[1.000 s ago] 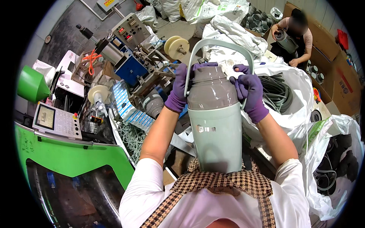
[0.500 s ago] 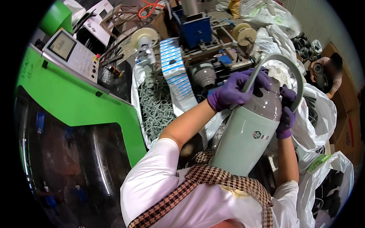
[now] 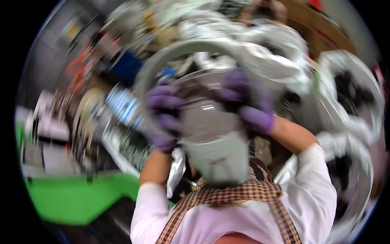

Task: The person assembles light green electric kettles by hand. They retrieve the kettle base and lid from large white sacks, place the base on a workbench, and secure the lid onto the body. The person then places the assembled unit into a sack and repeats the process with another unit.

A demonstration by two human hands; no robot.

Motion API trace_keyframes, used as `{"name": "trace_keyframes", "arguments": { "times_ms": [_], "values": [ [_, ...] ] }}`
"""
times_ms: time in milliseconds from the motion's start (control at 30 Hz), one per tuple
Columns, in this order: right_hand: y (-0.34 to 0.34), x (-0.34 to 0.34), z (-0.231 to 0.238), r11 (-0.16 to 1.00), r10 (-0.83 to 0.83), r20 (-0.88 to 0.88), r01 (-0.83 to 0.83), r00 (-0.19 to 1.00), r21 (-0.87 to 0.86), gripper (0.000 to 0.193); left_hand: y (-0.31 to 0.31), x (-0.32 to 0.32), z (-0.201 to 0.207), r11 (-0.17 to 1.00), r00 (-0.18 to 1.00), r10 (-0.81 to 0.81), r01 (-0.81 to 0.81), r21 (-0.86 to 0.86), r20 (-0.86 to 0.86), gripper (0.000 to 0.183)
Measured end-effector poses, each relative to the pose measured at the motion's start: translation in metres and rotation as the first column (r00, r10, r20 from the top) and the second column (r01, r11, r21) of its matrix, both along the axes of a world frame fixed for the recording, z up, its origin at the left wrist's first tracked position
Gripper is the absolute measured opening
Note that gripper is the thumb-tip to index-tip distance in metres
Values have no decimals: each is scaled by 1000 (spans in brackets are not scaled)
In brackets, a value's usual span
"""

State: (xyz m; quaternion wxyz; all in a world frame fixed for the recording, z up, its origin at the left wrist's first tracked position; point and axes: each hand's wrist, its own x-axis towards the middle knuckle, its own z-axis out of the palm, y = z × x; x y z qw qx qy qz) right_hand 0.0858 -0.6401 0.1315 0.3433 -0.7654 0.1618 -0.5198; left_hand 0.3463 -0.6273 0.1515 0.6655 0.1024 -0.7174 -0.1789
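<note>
A thermos flask [image 3: 217,156] with a pale green body and a grey-brown shoulder is upheld in front of my chest, its top tilted away from me. Its light grey carry handle [image 3: 195,45] arches over the top. My left hand [image 3: 164,114], in a purple glove, is closed round the left side of the shoulder, by the handle's end. On the opposite side my right hand [image 3: 252,103], also gloved in purple, grips the shoulder near the handle's other end. Motion blur smears the fingers and the flask's top.
A green machine [image 3: 81,199] stands at the left, beside a sack of small grey parts [image 3: 132,144] and a blue-and-white carton [image 3: 124,105]. White sacks [image 3: 280,61] line the far side and right. Another person [image 3: 264,12] is at the back, near cardboard [image 3: 313,26].
My view has swung to the right, so the green machine sits lower left. The flask is now more upright and centred before me, with both hands still on its shoulder.
</note>
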Motion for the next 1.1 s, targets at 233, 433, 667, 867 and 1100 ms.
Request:
{"name": "trace_keyframes", "arguments": {
  "times_ms": [233, 433, 667, 867, 1100],
  "values": [
    [85, -42, 3, 896, -169, 39, 169, 985, -410, 37, -52, -49, -11, 446, 861, -483, 400, 801, -161, 76],
    [242, -233, -4, 801, -579, -491, 565, 651, -195, 33, -110, -116, 24, 459, 628, -649, -128, 879, 430, 41],
    [437, -358, -32, -283, -38, -996, 957, -79, -65, 99, -140, -252, -47, 445, 489, -749, -130, 886, 448, 31],
    [479, -383, -135, -531, -222, -975, 841, -15, 108, 108, -134, -264, -34, 895, 327, -446, 130, 427, 834, 37],
    [438, -411, -1, -228, -886, -456, 936, -85, 268, 54, -100, -94, -87, 515, 974, -188, -14, 857, 129, 34]
  ]
}}
